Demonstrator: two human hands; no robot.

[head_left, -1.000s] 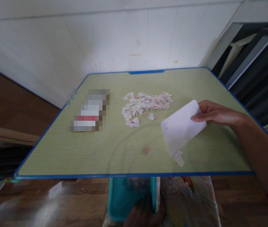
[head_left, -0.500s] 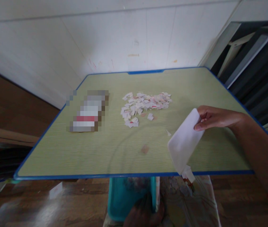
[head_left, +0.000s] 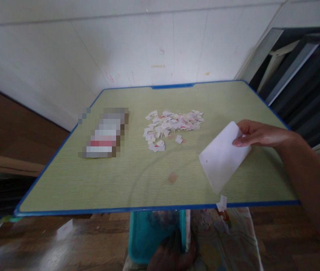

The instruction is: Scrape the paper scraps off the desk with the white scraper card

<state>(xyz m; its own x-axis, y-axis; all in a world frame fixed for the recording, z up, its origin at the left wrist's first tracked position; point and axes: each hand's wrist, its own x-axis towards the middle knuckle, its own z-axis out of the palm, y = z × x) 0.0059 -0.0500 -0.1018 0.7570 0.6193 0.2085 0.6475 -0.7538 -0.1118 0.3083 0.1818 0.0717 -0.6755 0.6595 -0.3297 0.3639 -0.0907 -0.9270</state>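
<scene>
A white plastic card [head_left: 224,157] is pinched at its far corner by the right hand [head_left: 258,135], the thumb on top and the fingers curled closed beneath it, and is held tilted over the near right part of the green table [head_left: 120,180], its lower corner just above the blue front edge. 1 small paper scrap [head_left: 222,203] sits right at that edge (half over it, it seems), just beside the card's tip. A pile of torn paper bits [head_left: 171,126] lies well apart toward the middle of the table, and a blurred-out flat item [head_left: 105,137] rests to its left. The left hand [head_left: 172,258] is dimly seen low down at a teal bin [head_left: 148,233] under the table; its grip cannot be told. The scrap could be knocked past the bin onto the floor if the card is swept too fast, and the pile could be scattered by a careless stroke.
</scene>
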